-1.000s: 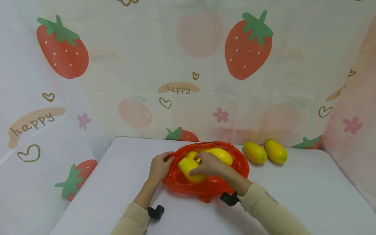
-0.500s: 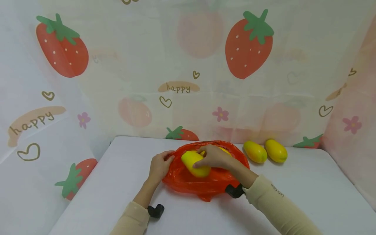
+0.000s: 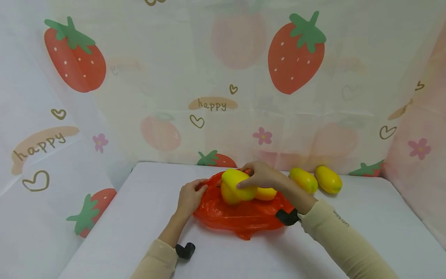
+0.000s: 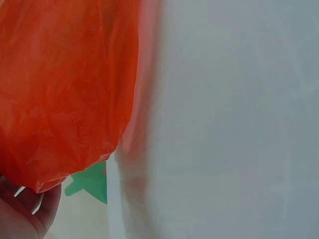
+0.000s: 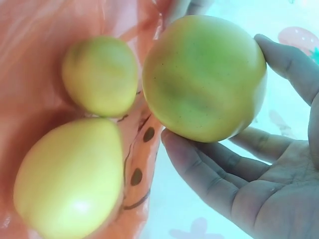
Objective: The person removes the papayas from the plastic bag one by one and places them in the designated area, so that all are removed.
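Observation:
My right hand (image 3: 265,176) grips a yellow mango (image 3: 234,179) with a greenish end, held above the open red plastic bag (image 3: 237,219). In the right wrist view, thumb and fingers curl around this mango (image 5: 204,79). Two more mangoes lie inside the bag there, a smaller-looking greenish one (image 5: 99,74) and a paler yellow one (image 5: 70,179). At the bag's left rim, my left hand (image 3: 189,197) pinches the plastic. The left wrist view has the bag's side (image 4: 65,89) hanging close, with the left hand (image 4: 25,211) at its edge.
Two yellow mangoes, one nearer (image 3: 302,180) and one farther right (image 3: 328,180), lie on the white table (image 3: 366,232) right of the bag. A patterned cloth (image 3: 167,77) with strawberries hangs right behind the table. Black wrist camera mounts (image 3: 185,251) stick out from the sleeves.
My right hand has lifted the mango from inside the bag, upward and slightly right, toward its far rim. The left hand stays at the bag's left rim.

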Action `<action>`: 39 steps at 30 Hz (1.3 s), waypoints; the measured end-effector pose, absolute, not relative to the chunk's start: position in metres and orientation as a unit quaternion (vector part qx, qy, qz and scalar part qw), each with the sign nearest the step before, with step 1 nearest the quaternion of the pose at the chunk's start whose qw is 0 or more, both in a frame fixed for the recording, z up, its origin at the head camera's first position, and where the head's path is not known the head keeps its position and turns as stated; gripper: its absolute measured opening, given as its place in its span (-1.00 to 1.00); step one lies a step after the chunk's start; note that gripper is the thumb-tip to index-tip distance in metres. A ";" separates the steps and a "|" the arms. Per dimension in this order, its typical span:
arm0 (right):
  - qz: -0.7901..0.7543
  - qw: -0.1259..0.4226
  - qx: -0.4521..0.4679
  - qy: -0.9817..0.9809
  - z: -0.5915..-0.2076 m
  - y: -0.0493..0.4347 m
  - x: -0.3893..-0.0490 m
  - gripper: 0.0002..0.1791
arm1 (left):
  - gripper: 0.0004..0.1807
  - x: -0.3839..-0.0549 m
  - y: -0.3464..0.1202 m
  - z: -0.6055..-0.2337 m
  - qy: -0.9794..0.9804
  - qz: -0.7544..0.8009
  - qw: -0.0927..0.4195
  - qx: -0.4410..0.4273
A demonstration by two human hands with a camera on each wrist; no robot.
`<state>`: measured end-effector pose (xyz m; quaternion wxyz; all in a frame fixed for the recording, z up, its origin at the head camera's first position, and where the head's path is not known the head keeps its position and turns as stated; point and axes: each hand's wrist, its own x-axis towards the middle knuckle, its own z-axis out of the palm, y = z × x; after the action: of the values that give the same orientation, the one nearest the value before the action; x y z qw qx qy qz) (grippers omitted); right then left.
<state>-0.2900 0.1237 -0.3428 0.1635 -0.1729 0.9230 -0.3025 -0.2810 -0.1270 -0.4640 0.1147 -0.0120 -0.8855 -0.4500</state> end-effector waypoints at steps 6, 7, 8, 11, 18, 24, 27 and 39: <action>-0.315 0.162 -0.159 0.922 -0.344 0.131 -0.288 -0.27 | -0.73 -0.281 -0.126 -0.465 -0.886 -0.450 0.112 -0.012; -0.315 0.162 -0.159 0.922 -0.344 0.132 -0.288 -0.27 | -0.74 -0.281 -0.127 -0.465 -0.887 -0.448 0.114 -0.015; -0.317 0.162 -0.159 0.921 -0.344 0.132 -0.288 -0.27 | -0.74 -0.281 -0.127 -0.465 -0.886 -0.448 0.115 -0.017; -0.325 0.162 -0.157 0.918 -0.344 0.135 -0.289 -0.27 | -0.74 -0.281 -0.127 -0.466 -0.888 -0.443 0.122 -0.021; -0.341 0.154 -0.152 0.915 -0.343 0.145 -0.289 -0.25 | -0.74 -0.280 -0.126 -0.466 -0.886 -0.447 0.121 -0.023; -0.359 0.155 -0.155 0.907 -0.342 0.152 -0.290 -0.24 | -0.74 -0.280 -0.127 -0.466 -0.882 -0.455 0.119 -0.021; -0.363 0.160 -0.154 0.905 -0.342 0.155 -0.291 -0.23 | -0.73 -0.279 -0.127 -0.466 -0.883 -0.455 0.118 -0.022; -0.369 0.161 -0.149 0.903 -0.343 0.163 -0.292 -0.25 | -0.74 -0.278 -0.127 -0.464 -0.882 -0.456 0.115 -0.018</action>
<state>-0.2919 0.1633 -0.3429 0.1610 -0.1494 0.9032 -0.3687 -0.2776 -0.1265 -0.4644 0.1154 -0.0179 -0.8824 -0.4557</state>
